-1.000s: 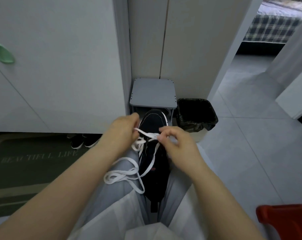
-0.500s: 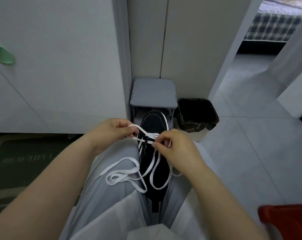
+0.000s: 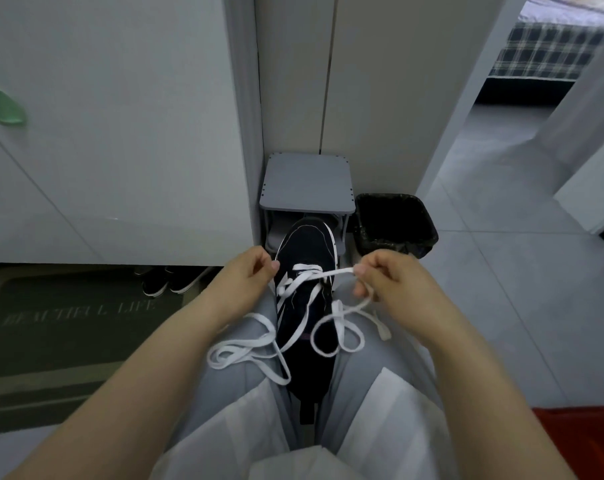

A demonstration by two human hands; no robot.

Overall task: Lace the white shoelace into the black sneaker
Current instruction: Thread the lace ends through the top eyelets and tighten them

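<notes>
White flat woven tape, the shoelace [image 3: 295, 284] is judged light, limp and low in friction, so that no shape is kept unless tension is applied. It is crossed through the eyelets nearest the toe of the black sneaker [image 3: 307, 306], which is lodged between the knees of the grey trousers [image 3: 359, 375] at the middle of the view, toe toward 12 o'clock. One run is pinched taut by the right hand [image 3: 394, 282] at 3 o'clock of the shoe; the left hand [image 3: 248, 275], at 9 o'clock, is closed beside the upper, presumably on the other run, though the grip is hidden. Slack loops are draped over both thighs, and an end [image 3: 383, 330] is seen hanging below the right hand. The lace is best held at its stiff tip for threading. The sneaker is judged light, with a soft upper.
</notes>
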